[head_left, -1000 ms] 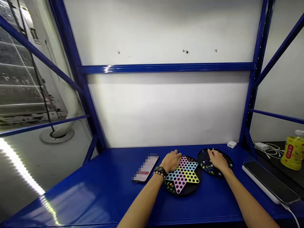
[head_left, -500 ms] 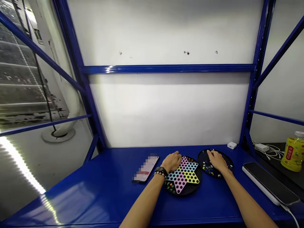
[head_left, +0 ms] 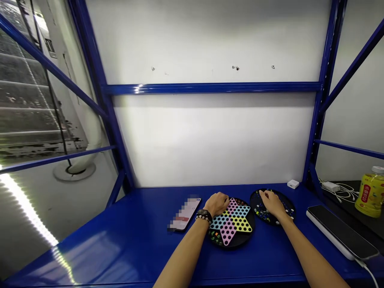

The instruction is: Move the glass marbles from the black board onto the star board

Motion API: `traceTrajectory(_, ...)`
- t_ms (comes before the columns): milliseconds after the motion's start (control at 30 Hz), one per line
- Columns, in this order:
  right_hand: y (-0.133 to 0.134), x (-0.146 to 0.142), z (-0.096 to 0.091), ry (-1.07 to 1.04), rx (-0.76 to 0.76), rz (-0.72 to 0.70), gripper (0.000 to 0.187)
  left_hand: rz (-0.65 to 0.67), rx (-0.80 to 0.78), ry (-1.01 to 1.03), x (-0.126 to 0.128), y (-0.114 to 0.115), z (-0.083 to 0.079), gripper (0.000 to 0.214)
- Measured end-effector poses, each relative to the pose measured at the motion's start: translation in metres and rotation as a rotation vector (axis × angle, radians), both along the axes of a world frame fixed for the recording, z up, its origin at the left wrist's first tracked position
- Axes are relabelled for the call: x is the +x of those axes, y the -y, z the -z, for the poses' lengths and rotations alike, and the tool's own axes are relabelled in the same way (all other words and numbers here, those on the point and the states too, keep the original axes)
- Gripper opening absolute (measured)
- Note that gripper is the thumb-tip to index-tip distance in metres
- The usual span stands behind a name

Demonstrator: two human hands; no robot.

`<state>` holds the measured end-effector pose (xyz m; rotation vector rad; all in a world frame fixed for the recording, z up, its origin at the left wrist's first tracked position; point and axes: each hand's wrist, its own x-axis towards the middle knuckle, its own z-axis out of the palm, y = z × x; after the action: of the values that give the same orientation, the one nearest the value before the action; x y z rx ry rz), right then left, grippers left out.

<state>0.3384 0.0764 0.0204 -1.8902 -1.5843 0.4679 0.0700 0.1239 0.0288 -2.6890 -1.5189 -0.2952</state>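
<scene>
My left hand (head_left: 217, 204), with a watch and beads at its wrist, is curled over the upper left of a Chinese checkers board (head_left: 229, 223). Its fingers are closed, and what they may hold is hidden. The board has a pink, blue and yellow star with dark holes on a round black base; green marbles (head_left: 216, 239) lie in its lower left section and reddish-brown ones at the top. Over a round black tray (head_left: 283, 197) of blue, white and yellow marbles, my right hand (head_left: 273, 203) pinches thumb and fingers together. Anything between them is too small to make out.
A phone (head_left: 186, 214) lies left of the board on the blue tabletop (head_left: 135, 240). To the right are a white charger case (head_left: 293, 183) and a black phone on a white power bank (head_left: 340, 232) with a cable. A yellow bottle (head_left: 369, 194) stands beyond the blue frame.
My right hand has shifted slightly left over the marble tray. The left hand's fingers look a little more curled, still above the board.
</scene>
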Motion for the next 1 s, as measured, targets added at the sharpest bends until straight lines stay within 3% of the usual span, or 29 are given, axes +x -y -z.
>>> traceTrajectory(133, -0.003, -0.010, 0.000, -0.157, 0.124, -0.039, 0.047, 0.008, 0.015, 0.057, -0.001, 0.003, -0.005, 0.045)
traceTrajectory(233, -0.004, -0.033, -0.006, -0.512, 0.155, -0.083, 0.044, -0.001, 0.057, 0.137, 0.003, 0.009, -0.019, 0.054)
traceTrajectory(300, -0.002, -0.055, -0.013, -0.878, -0.018, -0.118, 0.044, -0.016, 0.096, 0.202, 0.013, 0.014, -0.032, 0.060)
traceTrajectory(400, 0.001, -0.091, -0.021, -1.406, -0.377, -0.290, 0.048, 0.035, 0.115, 0.293, 0.035, 0.024, -0.052, 0.057)
traceTrajectory(500, 0.000, -0.116, -0.024, -1.717, -0.374, -0.289, 0.043, 0.148, 0.090, 0.266, 0.054, 0.034, -0.062, 0.043)
traceTrajectory(633, -0.007, -0.119, -0.021, -1.817, -0.230, -0.163, 0.032, 0.230, 0.117, 0.205, 0.053, 0.036, -0.059, 0.037)
traceTrajectory(833, -0.007, -0.094, -0.023, -1.831, -0.198, -0.085, 0.032, -0.007, 0.063, 0.049, 0.010, 0.018, -0.031, 0.040)
traceTrajectory(1000, -0.006, -0.093, -0.022, -1.829, -0.192, -0.107, 0.033, -0.001, 0.045, -0.074, -0.010, 0.016, -0.008, 0.036)
